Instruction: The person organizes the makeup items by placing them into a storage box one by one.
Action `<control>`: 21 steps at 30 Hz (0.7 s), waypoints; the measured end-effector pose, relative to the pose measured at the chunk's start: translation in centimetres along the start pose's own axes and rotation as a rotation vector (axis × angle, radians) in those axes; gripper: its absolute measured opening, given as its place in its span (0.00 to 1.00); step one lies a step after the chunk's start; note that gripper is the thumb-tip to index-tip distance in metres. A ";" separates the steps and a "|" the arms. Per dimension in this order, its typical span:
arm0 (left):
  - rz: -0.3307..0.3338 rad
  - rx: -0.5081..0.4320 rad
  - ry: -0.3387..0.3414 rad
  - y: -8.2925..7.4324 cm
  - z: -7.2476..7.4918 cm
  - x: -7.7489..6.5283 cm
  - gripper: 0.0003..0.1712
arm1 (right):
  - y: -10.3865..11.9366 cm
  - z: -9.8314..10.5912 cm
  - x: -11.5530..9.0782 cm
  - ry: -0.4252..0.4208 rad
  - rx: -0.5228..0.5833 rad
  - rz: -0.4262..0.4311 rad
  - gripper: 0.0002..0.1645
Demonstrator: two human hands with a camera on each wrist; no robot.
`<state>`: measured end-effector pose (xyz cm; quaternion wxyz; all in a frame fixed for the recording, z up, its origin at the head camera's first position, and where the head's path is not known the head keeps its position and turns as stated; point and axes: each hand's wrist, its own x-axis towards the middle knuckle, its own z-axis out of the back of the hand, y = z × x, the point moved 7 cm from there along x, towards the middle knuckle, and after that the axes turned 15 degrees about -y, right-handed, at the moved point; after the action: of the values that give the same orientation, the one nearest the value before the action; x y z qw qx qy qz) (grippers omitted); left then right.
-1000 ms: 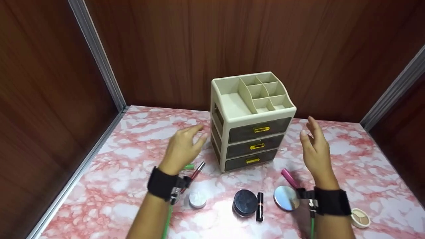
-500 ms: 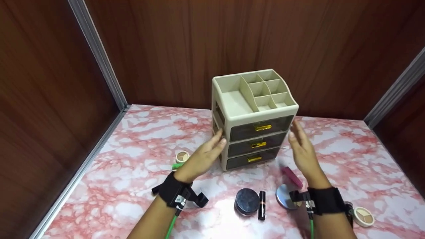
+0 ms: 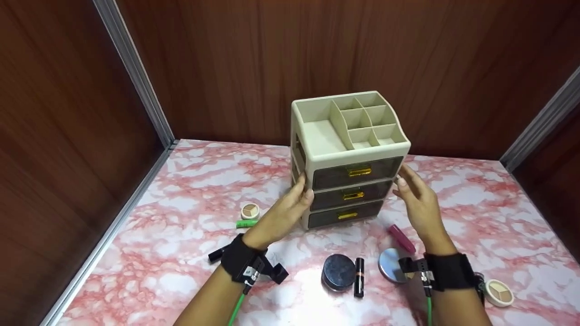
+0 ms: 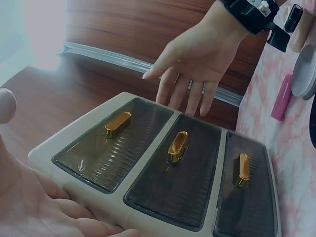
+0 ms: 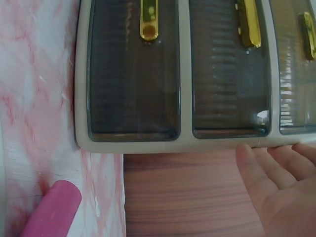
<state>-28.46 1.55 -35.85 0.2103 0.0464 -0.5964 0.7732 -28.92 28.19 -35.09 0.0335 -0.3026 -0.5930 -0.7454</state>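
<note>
My left hand (image 3: 283, 213) and my right hand (image 3: 421, 206) stand on either side of the cream organizer (image 3: 358, 154), which is upright on the pink marbled table (image 3: 181, 226) between them. On my left hand the fingers are extended and lie against the organizer's near side, the thumb reaching the front edge. On my right hand the fingers are loosely straight and spread, the tips along the opposite side and the thumb at the front edge; I can't tell how firmly they press. Both palms face inward, and neither is curled into a grip.

Between my hands, three smoky drawers (image 3: 331, 200) sit flush, each with a gold handle (image 3: 353, 195). The divided top tray (image 3: 322, 137) rises above my fingertips.

Beside my left forearm, on its outer side, are a round three-colour palette (image 3: 250, 210), a green tube (image 3: 246, 223) partly covered by my wrist, and a black stick (image 3: 216, 255). Between my wrists are a dark round jar (image 3: 339, 271) and, just beside it, a black lipstick (image 3: 359, 277). Close to my right wrist are a shiny disc (image 3: 391, 265) and a pink tube (image 3: 402, 238); outside it lies a cream palette (image 3: 499, 293).
</note>
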 end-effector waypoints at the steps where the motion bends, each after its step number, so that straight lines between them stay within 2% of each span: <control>1: 0.005 -0.001 0.001 0.0 0.1 0.0 0.43 | 0.1 0.2 0.0 -0.020 -0.004 0.004 0.26; 6: 0.049 -0.069 0.001 0.7 0.8 0.3 0.38 | 1.1 0.9 -0.4 -0.066 -0.008 0.036 0.23; 10: 0.045 -0.162 -0.007 1.2 1.4 0.7 0.33 | 1.8 1.0 -0.5 -0.055 -0.018 0.080 0.21; 13: 0.044 -0.198 -0.010 1.4 1.8 1.0 0.32 | 2.1 1.0 -0.5 -0.041 -0.031 0.104 0.20; 17: 0.057 -0.190 -0.012 1.5 2.3 1.0 0.32 | 2.4 0.7 -0.6 -0.026 -0.050 0.118 0.19; 21: 0.062 -0.177 -0.009 1.0 2.7 0.7 0.32 | 2.7 0.4 -0.6 -0.036 -0.095 0.124 0.18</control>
<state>-29.99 -0.98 -35.78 0.1869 0.0126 -0.6646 0.7233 -27.13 27.59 -33.02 0.0543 -0.3532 -0.5375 -0.7638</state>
